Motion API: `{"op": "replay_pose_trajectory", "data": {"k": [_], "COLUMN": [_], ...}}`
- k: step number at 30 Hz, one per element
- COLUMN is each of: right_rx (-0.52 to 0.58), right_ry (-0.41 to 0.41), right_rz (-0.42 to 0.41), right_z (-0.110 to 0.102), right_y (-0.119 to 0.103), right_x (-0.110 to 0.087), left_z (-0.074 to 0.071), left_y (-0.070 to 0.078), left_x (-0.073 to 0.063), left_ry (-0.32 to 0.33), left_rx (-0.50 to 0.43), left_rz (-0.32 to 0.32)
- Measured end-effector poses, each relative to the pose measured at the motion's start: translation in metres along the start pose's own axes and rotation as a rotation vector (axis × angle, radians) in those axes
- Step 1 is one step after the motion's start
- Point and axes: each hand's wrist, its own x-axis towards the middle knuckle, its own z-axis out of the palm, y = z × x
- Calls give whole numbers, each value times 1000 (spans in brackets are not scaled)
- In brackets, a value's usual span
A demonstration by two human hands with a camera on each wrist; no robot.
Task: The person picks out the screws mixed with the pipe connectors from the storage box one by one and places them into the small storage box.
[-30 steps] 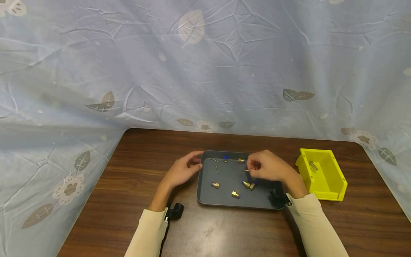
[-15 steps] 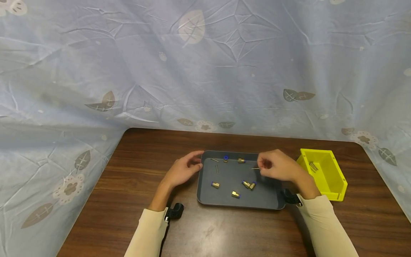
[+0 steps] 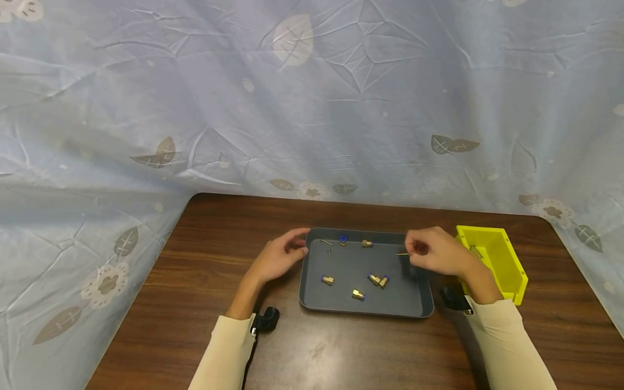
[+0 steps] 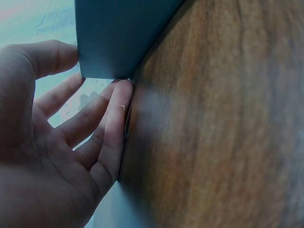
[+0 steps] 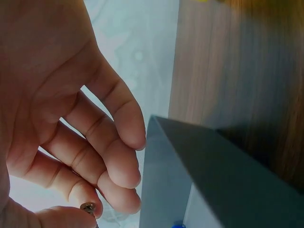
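Between its thumb and index finger my right hand [image 3: 434, 252] pinches a screw [image 3: 402, 254] over the right part of the grey tray [image 3: 341, 311]. In the right wrist view the cross-slotted screw head [image 5: 88, 207] shows at the thumb tip. My left hand [image 3: 279, 257] rests against the tray's left edge near the far corner, its thumb at the rim and its fingers loosely bent beside the wall. Two thin screws [image 3: 329, 256] lie at the tray's far left. Several brass fittings with blue ends [image 3: 358, 294] are scattered over the tray floor.
A yellow bin [image 3: 507, 265] stands right of the tray, partly behind my right wrist, with several screws [image 3: 475, 252] inside. Both sit on a dark wooden table [image 3: 234, 222]. A patterned cloth [image 3: 312, 108] hangs along the far edge.
My right hand has moved right across the tray, toward the yellow bin, with the screw in its fingertips. My left hand has stayed at the tray's edge.
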Motion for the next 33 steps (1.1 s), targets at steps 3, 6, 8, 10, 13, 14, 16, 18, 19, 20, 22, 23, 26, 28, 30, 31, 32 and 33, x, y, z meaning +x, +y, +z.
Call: {"op": "replay_pose_trajectory", "data": {"k": [3,6,8,10,13,14,16,18,19,20,22,23,26,28,30,31,32,33], "right_rx": [4,6,3,2,-2,-3,-13,-26,-30,-36,-42,-49,-55,-57,-62,-65,-71,-75], "right_ry": [6,19,31,42,56,62,76,91,98,103,110,114,124,135,152,160,167,176], "right_rz": [6,-1,-8,-16,-22,-24,-33,-40,-42,-42,-35,-30,-20,-18,-17,-16,-14,-12], "right_z": [-3,-7,-9,-12,-17,-19,-23,-27,-28,-30,-33,-34,-36,-37,-38,-39,-39,-40], "right_y": [2,6,8,10,12,12,13,14,15,15,17,18,21,23,25,26,27,28], "right_x": [-4,-9,-12,-14,-18,-20,-23,-26,-28,-29,-33,-35,-42,-45,-48,-49,-50,-51], "left_z": [0,0,0,0,0,0,0,0,0,0,0,0,0,0,0,0,0,0], "left_y": [0,1,1,1,1,1,1,1,1,1,1,1,1,1,1,1,1,1], "left_x": [0,0,0,0,0,0,0,0,0,0,0,0,0,0,0,0,0,0], "left_ry": [-2,-3,-3,-4,-5,-5,-6,-6,-6,-5,-4,-3,-2,-2,-2,-2,-2,-1], "left_rx": [-5,-6,-5,-3,-3,-3,-3,-1,0,-1,0,1,1,2,1,1,2,2], "left_rz": [-4,-6,-8,-8,-10,-10,-9,-8,-8,-8,-8,-8,-9,-10,-12,-13,-13,-13]}}
